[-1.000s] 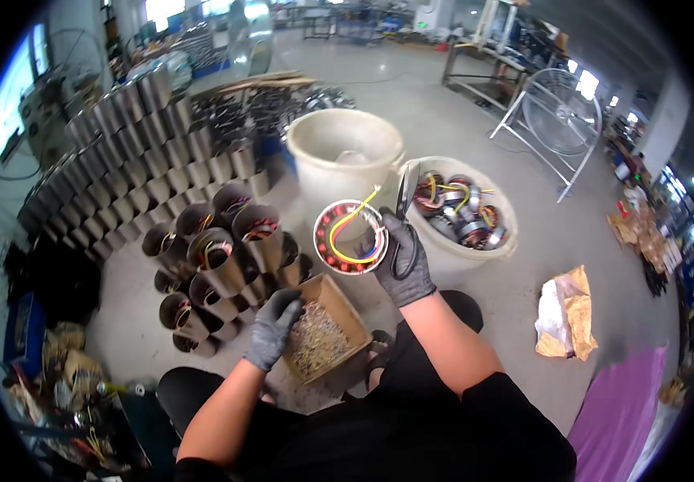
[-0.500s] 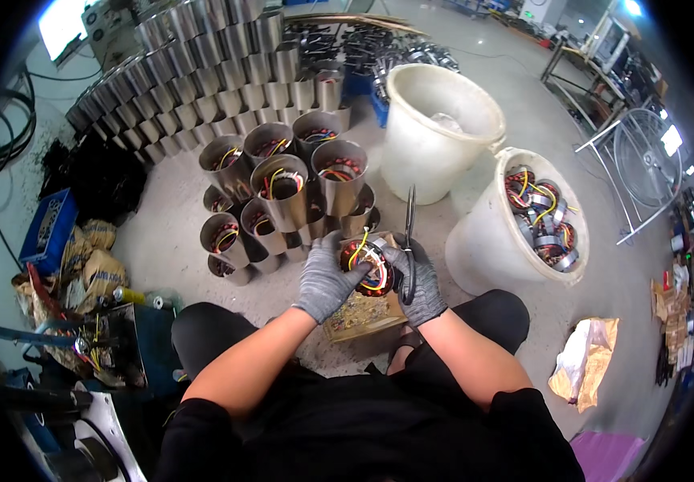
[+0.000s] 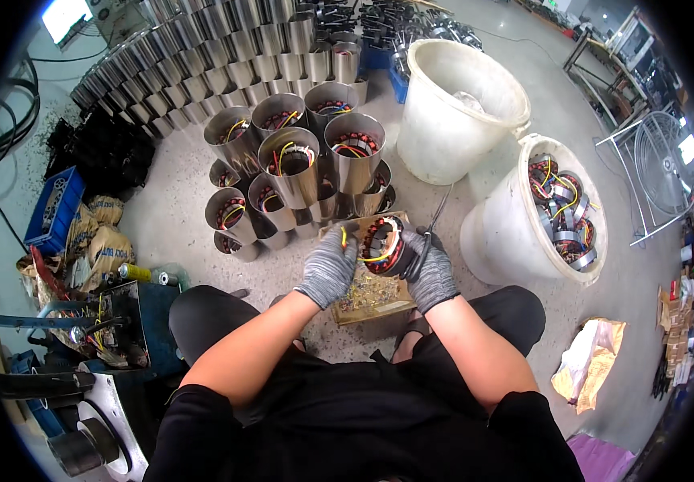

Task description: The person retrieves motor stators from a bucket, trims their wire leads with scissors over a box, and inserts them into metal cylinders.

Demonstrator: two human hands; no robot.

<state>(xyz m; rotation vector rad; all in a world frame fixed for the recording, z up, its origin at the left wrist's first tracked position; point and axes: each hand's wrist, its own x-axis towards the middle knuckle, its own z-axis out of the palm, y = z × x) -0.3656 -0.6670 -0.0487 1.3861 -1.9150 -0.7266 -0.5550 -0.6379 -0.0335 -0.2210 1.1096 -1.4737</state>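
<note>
In front of me is a stator (image 3: 384,245), a ring wound with red coils, with its wires loose. My right hand (image 3: 435,277), in a grey glove, is closed round its right side. The same hand also holds a pair of scissors (image 3: 435,221) with dark handles, the blades pointing up and away. My left hand (image 3: 327,267), gloved too, pinches the stator's yellow wire, whose tip (image 3: 344,236) shows at the fingers. Below the stator stands a shallow box (image 3: 373,312) with small scraps in it.
Metal cylinders (image 3: 289,173) with stators inside stand stacked ahead, with rows of bare cylinders (image 3: 202,72) behind. To the right are a large white bucket (image 3: 443,120) and another bucket (image 3: 495,217) full of stators. A blue bin (image 3: 56,210) and machinery (image 3: 106,438) stand at left.
The stator has turned and moved slightly up and right. My left hand has come off its rim and now holds the yellow wire to the left. The scissors have tilted rightward. My view has shifted.
</note>
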